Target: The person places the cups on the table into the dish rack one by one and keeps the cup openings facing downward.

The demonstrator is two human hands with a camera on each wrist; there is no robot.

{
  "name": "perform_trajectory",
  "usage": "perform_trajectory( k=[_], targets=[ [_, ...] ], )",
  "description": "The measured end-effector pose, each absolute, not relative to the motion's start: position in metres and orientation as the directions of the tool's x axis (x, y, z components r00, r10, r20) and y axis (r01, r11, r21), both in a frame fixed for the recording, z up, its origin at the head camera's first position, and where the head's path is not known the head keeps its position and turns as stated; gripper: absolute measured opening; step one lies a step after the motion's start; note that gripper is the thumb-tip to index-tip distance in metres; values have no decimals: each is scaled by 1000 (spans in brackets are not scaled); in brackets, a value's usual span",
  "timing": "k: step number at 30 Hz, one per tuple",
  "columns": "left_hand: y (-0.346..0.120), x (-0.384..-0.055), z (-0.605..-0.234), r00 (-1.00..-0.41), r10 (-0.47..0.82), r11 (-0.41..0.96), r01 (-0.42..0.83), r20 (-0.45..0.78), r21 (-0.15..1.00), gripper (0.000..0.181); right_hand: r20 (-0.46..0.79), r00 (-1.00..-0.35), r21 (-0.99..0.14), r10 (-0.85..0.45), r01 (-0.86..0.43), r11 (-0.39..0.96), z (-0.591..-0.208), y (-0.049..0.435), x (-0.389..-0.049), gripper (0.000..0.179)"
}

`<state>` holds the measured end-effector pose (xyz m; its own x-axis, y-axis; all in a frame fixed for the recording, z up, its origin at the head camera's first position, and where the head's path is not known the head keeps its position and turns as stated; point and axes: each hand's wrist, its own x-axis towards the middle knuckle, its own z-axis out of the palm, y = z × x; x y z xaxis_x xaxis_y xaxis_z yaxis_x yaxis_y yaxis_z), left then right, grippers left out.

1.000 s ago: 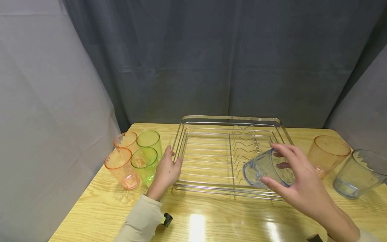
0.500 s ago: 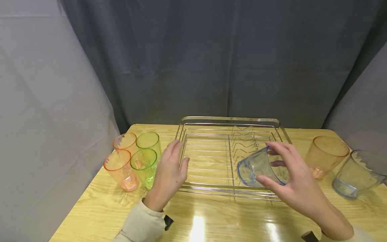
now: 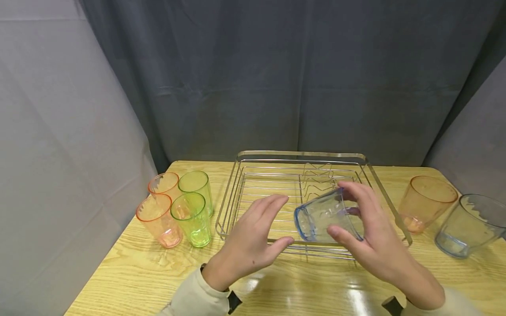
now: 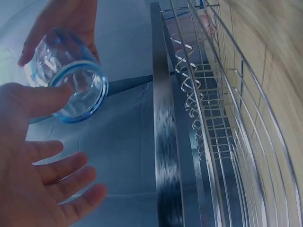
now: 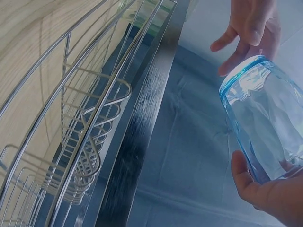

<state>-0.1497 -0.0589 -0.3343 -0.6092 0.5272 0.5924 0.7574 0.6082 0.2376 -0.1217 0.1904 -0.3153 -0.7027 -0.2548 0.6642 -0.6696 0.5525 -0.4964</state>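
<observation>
A clear blue-tinted glass (image 3: 326, 217) lies tilted in my right hand (image 3: 375, 239), above the front of a wire dish rack (image 3: 269, 184). Thumb and fingers grip it near the rim, and its base points toward my left hand. My left hand (image 3: 253, 239) is held over the rack's front edge with fingers spread, close to the base of the glass and holding nothing. In the left wrist view the base of the blue glass (image 4: 78, 92) appears beyond the left thumb; whether they touch is unclear. The right wrist view shows the right thumb (image 5: 248, 184) against the glass's side.
Two orange glasses (image 3: 155, 210) and two green glasses (image 3: 191, 208) stand upright left of the rack. To its right stand an orange glass (image 3: 428, 197) and another blue glass (image 3: 468, 228). A grey curtain (image 3: 253, 87) hangs behind the wooden table (image 3: 130, 267).
My left hand has left the rack's left side and moved right, toward the glass. My right hand has carried the blue glass a little to the left.
</observation>
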Motion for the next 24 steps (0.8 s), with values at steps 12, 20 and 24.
perform_trajectory(
  k=[12, 20, 24],
  targets=[
    [-49, -149, -346, -607, 570, 586, 773, 554, 243, 87, 724, -635, -483, -268, -745, 460, -322, 179, -125, 72],
    [-51, -149, -350, -542, 567, 459, 833, 620, 309, 90, 706, -651, -510, -280, -741, 437, -325, 178, -125, 67],
    [-54, -152, -350, -447, 557, 320, 893, 700, 316, 89, 698, -664, -519, -269, -727, 449, -326, 177, -125, 63]
  ],
)
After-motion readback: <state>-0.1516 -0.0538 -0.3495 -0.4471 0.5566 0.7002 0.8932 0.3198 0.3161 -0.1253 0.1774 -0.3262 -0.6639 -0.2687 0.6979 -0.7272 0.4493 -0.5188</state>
